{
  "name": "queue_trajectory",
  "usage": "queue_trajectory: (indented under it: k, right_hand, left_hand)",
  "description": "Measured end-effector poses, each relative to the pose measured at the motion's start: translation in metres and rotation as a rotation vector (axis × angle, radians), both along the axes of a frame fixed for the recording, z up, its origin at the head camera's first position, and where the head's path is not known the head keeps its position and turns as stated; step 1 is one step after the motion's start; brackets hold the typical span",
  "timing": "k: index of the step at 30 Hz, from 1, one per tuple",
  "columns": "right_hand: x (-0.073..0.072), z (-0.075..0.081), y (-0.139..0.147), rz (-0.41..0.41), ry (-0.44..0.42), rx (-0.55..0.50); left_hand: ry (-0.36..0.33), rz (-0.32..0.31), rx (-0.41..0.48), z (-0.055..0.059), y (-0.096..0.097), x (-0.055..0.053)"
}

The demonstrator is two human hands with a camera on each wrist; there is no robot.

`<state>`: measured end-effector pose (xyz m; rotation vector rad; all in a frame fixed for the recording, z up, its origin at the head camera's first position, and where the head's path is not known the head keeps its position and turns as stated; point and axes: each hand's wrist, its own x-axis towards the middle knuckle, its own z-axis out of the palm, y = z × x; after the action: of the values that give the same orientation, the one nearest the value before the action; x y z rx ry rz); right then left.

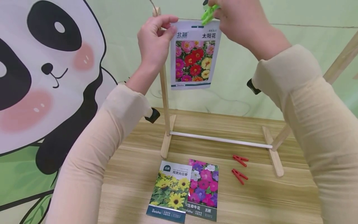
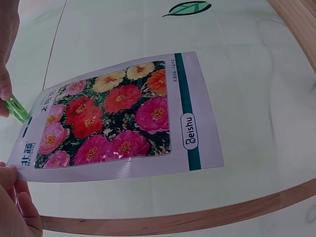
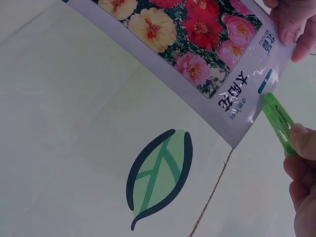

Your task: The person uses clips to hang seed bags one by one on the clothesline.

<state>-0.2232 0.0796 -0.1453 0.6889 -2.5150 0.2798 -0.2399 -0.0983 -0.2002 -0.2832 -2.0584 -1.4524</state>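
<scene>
A seed packet (image 1: 195, 62) with red, pink and yellow flowers hangs upright at the twine (image 1: 313, 25). My left hand (image 1: 156, 39) pinches its top left corner between thumb and fingers. With thumb and fingers my right hand (image 1: 240, 23) grips a green clothespin (image 1: 209, 15), whose tip is at the packet's top edge, right of the small slot. The right wrist view shows the clothespin (image 3: 279, 123) over the packet's edge, the twine (image 3: 212, 192) running off from the corner. In the left wrist view the packet (image 2: 123, 118) bends slightly.
A wooden stand (image 1: 165, 93) with a white crossbar (image 1: 221, 139) holds the twine. On the wooden table lie a sunflower seed packet (image 1: 170, 189), partly over a petunia-like flower packet (image 1: 204, 186), and red clothespins (image 1: 240, 176) to their right. A panda backdrop (image 1: 92, 93) stands behind.
</scene>
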Motion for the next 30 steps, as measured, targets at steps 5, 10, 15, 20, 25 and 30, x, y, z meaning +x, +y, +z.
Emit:
queue_trajectory:
  k: [5, 10, 15, 20, 25, 30]
  right_hand:
    - [-0.0032, 0.0010, 0.0002, -0.023, -0.020, -0.004]
    - [-0.0050, 0.0020, 0.0001, -0.010, -0.021, 0.005]
    - [-0.0064, 0.0028, 0.0000, -0.025, -0.048, 0.028]
    - [-0.0069, 0.0025, 0.0000, -0.041, -0.070, 0.050]
    - [-0.0061, 0.0029, -0.0005, -0.048, -0.097, 0.068]
    - [-0.0054, 0.0032, -0.0007, -0.039, -0.115, 0.093]
  left_hand:
    - [0.003, 0.003, -0.009, -0.0003, 0.0000, -0.0010]
    - [0.004, 0.007, -0.008, -0.0002, 0.0002, -0.0009]
    - [0.007, 0.015, -0.018, -0.0002, 0.0009, -0.0007]
    - [0.005, 0.023, -0.025, -0.0002, 0.0019, -0.0004]
    - [0.009, 0.033, -0.038, -0.0009, 0.0021, -0.0013]
    - [0.012, 0.039, -0.046, -0.0019, 0.0021, -0.0022]
